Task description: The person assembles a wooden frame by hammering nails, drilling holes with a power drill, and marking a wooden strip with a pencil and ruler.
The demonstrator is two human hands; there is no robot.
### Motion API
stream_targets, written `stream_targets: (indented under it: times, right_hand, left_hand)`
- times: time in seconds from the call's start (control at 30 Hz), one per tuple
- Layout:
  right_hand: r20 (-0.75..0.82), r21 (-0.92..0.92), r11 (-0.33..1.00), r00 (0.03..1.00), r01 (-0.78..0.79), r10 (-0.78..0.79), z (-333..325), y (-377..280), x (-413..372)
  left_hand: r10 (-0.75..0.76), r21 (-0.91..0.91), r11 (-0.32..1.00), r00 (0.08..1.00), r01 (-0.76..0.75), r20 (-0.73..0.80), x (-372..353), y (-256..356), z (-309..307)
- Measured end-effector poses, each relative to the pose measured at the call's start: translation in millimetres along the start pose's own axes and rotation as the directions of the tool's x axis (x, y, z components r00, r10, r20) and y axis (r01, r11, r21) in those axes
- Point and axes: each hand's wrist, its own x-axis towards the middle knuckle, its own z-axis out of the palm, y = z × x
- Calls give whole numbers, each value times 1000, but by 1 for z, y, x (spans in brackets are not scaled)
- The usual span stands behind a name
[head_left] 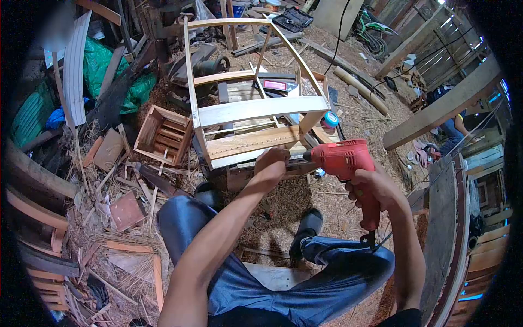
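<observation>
My right hand (373,188) is wrapped around the handle of a red power drill (344,157), whose black chuck points left. Just ahead of the chuck, my left hand (272,165) is closed at the near edge of a wooden chair frame (263,110); what its fingers grip is hidden. A row of small dark holes runs along the frame's near slat (253,141). Behind it lies a wide pale curved slat. The frame stands in front of my knees, its two long rails reaching away from me to a curved top rail.
A wooden crate (163,136) lies left of the frame. A blue-lidded container (330,119) sits to its right. Wood scraps and shavings cover the floor. A thick slanting beam (436,111) and a person in blue trousers (453,135) are at right. A motorbike (373,34) stands behind.
</observation>
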Motion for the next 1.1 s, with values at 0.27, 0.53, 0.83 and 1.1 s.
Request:
stream_targets:
  times: [0.27, 0.53, 0.83, 1.1]
  right_hand:
    - [13, -30, 999, 1000, -24, 25, -2, -1, 5]
    - [-19, 23, 999, 999, -35, 35, 0, 1, 7]
    - [15, -27, 1000, 1000, 4, -3, -2, 1, 14]
    - [-27, -7, 1000, 999, 23, -23, 5, 4, 9]
  left_hand:
    - [47, -42, 998, 995, -51, -87, 2, -2, 3]
    - [8, -131, 991, 996, -19, -85, 1, -6, 10]
    - [59, -78, 995, 996, -63, -60, -1, 2, -2]
    - [78, -41, 996, 995, -80, -58, -1, 0, 0]
